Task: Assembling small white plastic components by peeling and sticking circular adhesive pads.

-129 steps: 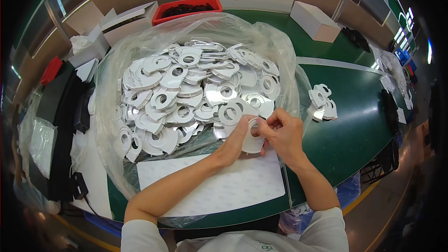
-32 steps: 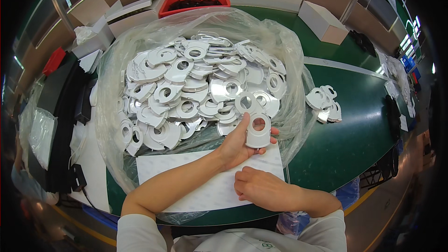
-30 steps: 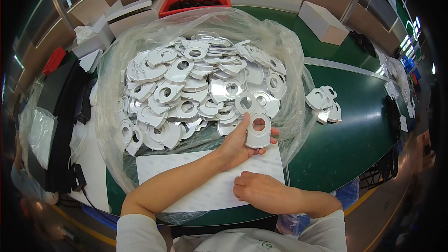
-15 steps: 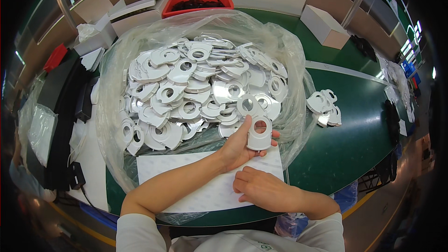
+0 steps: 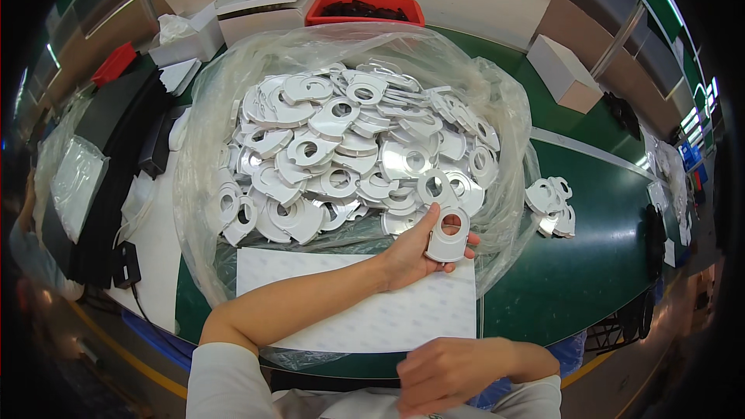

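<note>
My left hand (image 5: 415,252) pinches one white ring part (image 5: 448,237) above the bagged pile (image 5: 349,147). My right hand (image 5: 450,372) rests curled, empty. Next, I judge, it must meet the part.

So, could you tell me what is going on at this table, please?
A person's left hand holds up one white plastic piece with a round hole, just in front of an open clear bag heaped with the same pieces. The right hand rests low by a white sheet, holding nothing visible. A small pile lies on the green table.
</note>
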`<state>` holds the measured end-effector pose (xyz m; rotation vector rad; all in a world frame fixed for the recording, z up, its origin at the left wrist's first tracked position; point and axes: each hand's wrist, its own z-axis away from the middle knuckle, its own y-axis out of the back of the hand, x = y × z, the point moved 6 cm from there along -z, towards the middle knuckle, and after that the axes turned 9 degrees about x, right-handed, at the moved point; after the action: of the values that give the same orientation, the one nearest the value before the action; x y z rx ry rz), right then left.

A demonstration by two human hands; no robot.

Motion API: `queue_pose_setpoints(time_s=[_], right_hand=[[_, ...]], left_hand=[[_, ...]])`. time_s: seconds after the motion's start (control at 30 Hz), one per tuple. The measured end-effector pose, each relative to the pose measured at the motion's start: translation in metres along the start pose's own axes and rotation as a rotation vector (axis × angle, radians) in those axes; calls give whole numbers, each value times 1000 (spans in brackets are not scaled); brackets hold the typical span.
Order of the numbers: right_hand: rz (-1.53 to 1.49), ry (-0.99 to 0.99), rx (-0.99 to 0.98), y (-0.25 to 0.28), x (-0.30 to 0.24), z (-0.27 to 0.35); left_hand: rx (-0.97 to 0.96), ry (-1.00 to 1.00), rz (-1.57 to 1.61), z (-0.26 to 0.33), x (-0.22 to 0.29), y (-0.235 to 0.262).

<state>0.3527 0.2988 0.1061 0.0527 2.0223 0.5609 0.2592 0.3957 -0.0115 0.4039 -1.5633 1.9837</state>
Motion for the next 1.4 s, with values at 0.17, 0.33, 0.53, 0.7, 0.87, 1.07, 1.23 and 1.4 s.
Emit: queue_pose_setpoints(time_s=[0.17,0.33,0.53,0.7,0.87,1.07,1.23,1.4], right_hand=[[-119,-139,790,94,24,38],[-44,-493,1243,128,77,77],[-120,-566,1243,126,97,80],[-123,-565,1241,126,98,80],[-133,-586,1231,125,100,80],[-129,-598,1222,125,100,82],[-108,-604,1208,125,100,82],[-90,-588,1195,125,101,82]], left_hand=[[61,-28,35,2,-1,-3],[125,26,41,5,0,-6],[111,19,75,6,1,-4],[82,6,69,5,1,-3],[41,7,53,4,0,-1],[47,5,51,5,1,-3],[65,7,36,5,0,-2],[96,19,99,7,3,-7]])
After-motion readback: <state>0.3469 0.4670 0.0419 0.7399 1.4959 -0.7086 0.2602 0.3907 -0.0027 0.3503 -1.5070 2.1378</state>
